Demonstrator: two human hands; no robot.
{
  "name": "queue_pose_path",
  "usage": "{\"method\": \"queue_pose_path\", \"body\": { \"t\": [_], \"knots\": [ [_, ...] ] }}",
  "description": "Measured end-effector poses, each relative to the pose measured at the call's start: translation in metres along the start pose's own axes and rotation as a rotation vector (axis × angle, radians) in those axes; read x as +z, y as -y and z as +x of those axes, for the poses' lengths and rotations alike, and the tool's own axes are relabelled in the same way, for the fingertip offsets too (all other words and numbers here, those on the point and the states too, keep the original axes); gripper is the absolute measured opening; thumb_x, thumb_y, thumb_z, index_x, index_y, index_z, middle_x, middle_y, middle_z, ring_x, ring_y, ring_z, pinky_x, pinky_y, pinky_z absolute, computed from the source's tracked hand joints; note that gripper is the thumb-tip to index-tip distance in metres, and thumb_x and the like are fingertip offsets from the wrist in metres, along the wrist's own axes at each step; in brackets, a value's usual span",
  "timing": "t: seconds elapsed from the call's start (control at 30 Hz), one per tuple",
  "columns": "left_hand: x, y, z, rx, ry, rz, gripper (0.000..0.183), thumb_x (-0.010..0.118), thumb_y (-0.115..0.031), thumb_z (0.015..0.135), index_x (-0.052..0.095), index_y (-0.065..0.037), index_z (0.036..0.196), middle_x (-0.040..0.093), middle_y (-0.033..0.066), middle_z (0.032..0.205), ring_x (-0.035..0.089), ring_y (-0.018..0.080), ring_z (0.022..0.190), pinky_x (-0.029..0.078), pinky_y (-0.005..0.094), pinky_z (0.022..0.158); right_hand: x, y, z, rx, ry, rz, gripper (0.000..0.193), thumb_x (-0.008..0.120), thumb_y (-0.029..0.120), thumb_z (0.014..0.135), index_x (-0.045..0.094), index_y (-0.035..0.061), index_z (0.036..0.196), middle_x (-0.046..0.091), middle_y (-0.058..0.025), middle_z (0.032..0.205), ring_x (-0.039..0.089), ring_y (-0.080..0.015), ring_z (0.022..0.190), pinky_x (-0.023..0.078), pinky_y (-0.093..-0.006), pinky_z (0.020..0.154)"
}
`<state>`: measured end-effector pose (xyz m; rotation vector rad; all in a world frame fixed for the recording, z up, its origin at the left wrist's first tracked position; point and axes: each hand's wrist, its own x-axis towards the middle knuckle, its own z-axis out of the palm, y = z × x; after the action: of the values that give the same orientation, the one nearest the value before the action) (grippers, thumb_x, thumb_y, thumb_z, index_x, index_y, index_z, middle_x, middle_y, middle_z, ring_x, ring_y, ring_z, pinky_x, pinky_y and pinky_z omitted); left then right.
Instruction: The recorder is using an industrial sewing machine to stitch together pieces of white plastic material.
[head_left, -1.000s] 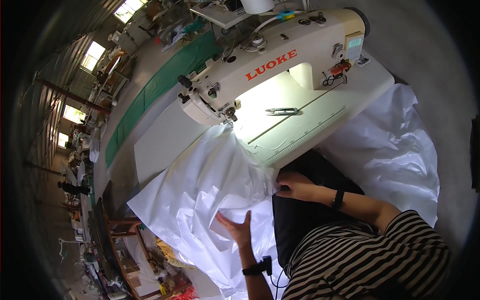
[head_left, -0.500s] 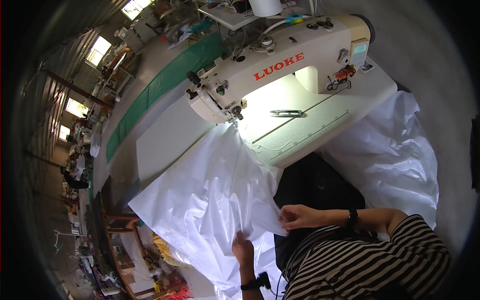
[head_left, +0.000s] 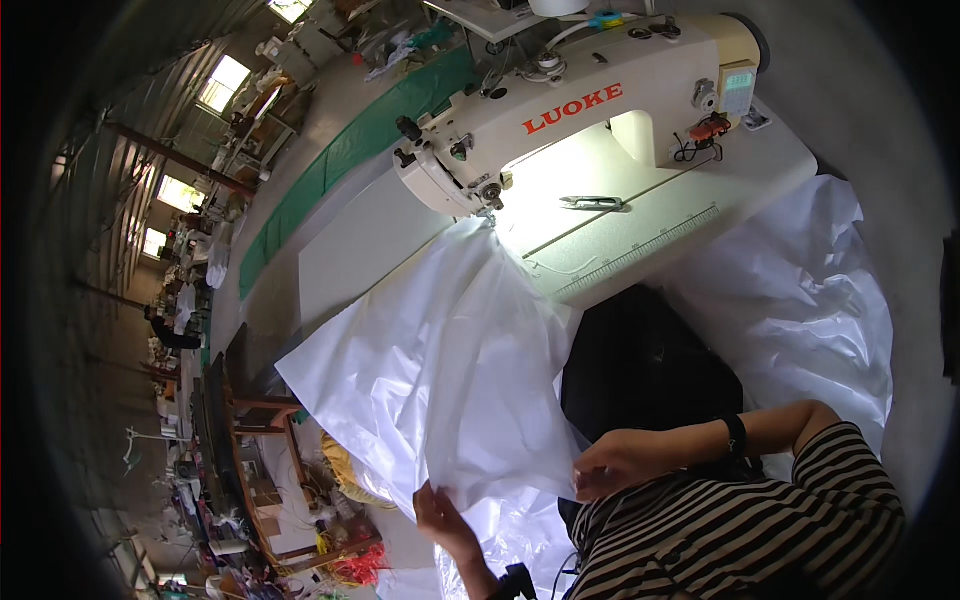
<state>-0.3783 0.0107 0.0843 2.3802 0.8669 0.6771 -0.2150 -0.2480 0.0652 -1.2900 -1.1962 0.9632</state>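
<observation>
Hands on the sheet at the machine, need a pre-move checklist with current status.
1. Left hand on the glossy white sheet: ok, fingers closed at its near edge.
2. Right hand on the sheet: ok, fingers curled at its right edge.
3. Both hands clear of the sewing machine: ok, well on the near side of its stitching end.
4. Sheet lying smooth: not ok, folds fan out from the stitching end.
5. Thread snips clear of the sheet: ok, lying apart on the machine bed.
6. Needle up or down: cannot tell, too small to make out.
</observation>
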Motion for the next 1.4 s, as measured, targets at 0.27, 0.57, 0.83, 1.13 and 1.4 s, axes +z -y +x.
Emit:
{"method": "queue_pose_path", "body": {
  "t": [0.27,0.57,0.83,1.13,1.4],
  "knots": [
    [-0.01,-0.065,-0.03,-0.064,0.666,0.008,0.009,0.053,0.0,0.085,0.061,0.001,0.09,0.06,0.0061,0.07,0.063,0.0172,0.068,0.051,0.0283,0.065,0.004,0.012,-0.006,-0.168,0.181,-0.103,0.021,0.061,0.023,0.094,0.064,0.0022,0.097,0.069,-0.014,0.089,0.067,-0.0314,0.076,0.053,-0.0379,0.068],
    [0.001,-0.107,-0.053,0.09,0.528,0.065,0.021,0.068,-0.01,0.086,0.059,-0.003,0.104,0.066,0.0124,0.079,0.066,0.0178,0.073,0.052,0.0336,0.065,0.006,0.026,-0.013,-0.341,0.206,-0.273,0.025,0.054,0.026,0.097,0.057,0.002,0.091,0.061,-0.0144,0.076,0.063,-0.0348,0.067,0.051,-0.0423,0.058],
    [-0.008,-0.106,-0.061,-0.365,0.72,-0.391,0.031,0.072,-0.007,0.084,0.06,0.001,0.11,0.072,0.0145,0.091,0.07,0.0174,0.084,0.054,0.029,0.071,0.062,0.005,0.002,-0.525,0.105,-0.869,0.01,0.059,0.01,0.085,0.058,0.0032,0.093,0.064,-0.0088,0.081,0.067,-0.0261,0.065,0.055,-0.0325,0.057],
    [-0.007,-0.046,-0.037,-0.067,0.458,-0.146,0.008,0.06,0.001,0.089,0.064,0.0,0.096,0.066,0.0134,0.073,0.066,0.0177,0.065,0.049,0.0311,0.058,0.0,-0.043,0.009,-0.054,-0.287,-0.653,0.013,0.061,0.022,0.087,0.064,0.0109,0.092,0.065,-0.0102,0.084,0.064,-0.0309,0.074,0.054,-0.0384,0.064],
    [-0.028,-0.052,-0.021,0.024,0.53,-0.328,0.02,0.046,-0.003,0.099,0.062,0.003,0.108,0.068,0.0108,0.091,0.062,0.0157,0.082,0.05,0.0307,0.076,-0.087,-0.188,0.039,0.27,-0.991,-1.059,0.051,0.069,0.037,0.081,0.061,-0.0011,0.113,0.056,-0.0204,0.121,0.057,-0.0358,0.111,0.049,-0.0437,0.086]
  ]
}}
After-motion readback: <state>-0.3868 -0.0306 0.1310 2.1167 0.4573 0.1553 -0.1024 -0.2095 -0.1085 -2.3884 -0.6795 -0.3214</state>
